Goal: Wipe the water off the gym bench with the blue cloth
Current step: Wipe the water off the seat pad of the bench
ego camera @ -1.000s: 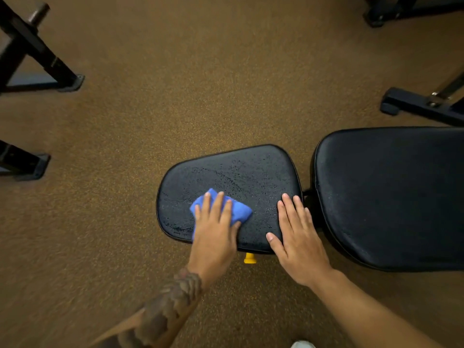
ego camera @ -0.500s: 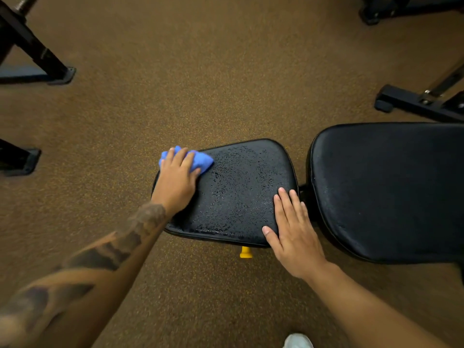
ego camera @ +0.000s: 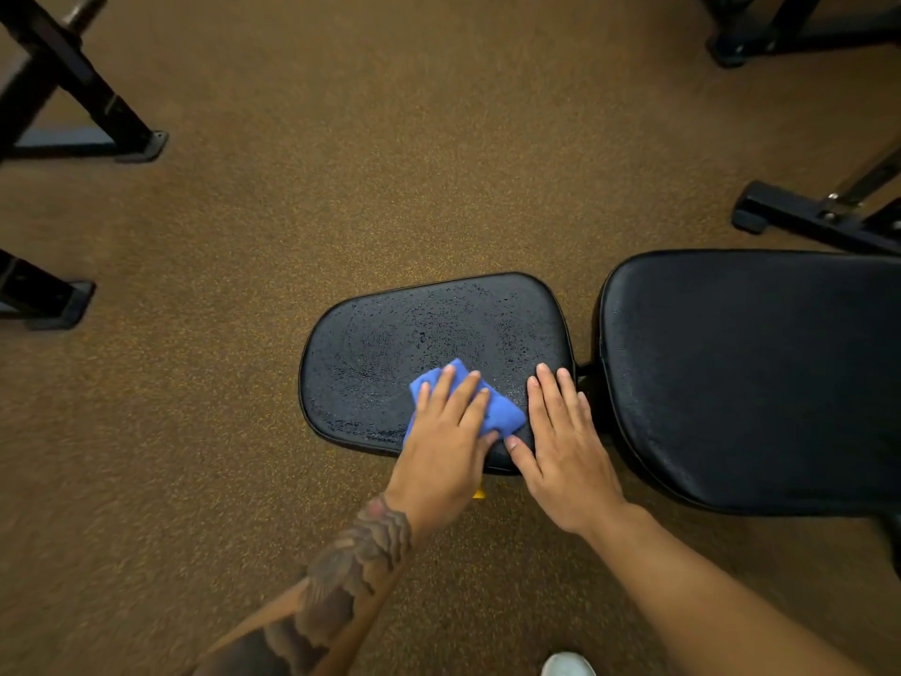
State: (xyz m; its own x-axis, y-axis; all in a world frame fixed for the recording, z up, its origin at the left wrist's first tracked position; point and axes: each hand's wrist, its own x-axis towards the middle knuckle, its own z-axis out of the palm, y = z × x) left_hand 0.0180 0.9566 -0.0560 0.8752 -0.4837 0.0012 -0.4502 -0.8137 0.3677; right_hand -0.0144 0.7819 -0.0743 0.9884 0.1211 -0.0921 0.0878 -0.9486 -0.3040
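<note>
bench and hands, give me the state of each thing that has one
seat pad: wet, droplets all over
back pad: flat, mostly dry-looking
blue cloth: bunched, pressed onto seat pad
left hand: flat, on the cloth
right hand: flat, empty, bracing seat pad's edge

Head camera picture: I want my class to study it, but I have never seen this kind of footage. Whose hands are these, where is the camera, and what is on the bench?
There is no machine here. The camera is worn on a person's head and looks down at their own two bare hands. The left hand presses flat on a crumpled blue cloth lying on the small black seat pad of a gym bench. The pad is speckled with water droplets. The right hand rests flat and empty on the pad's near right corner, beside the cloth. The larger back pad sits to the right. Around it are brown speckled flooring and black equipment frames.
</note>
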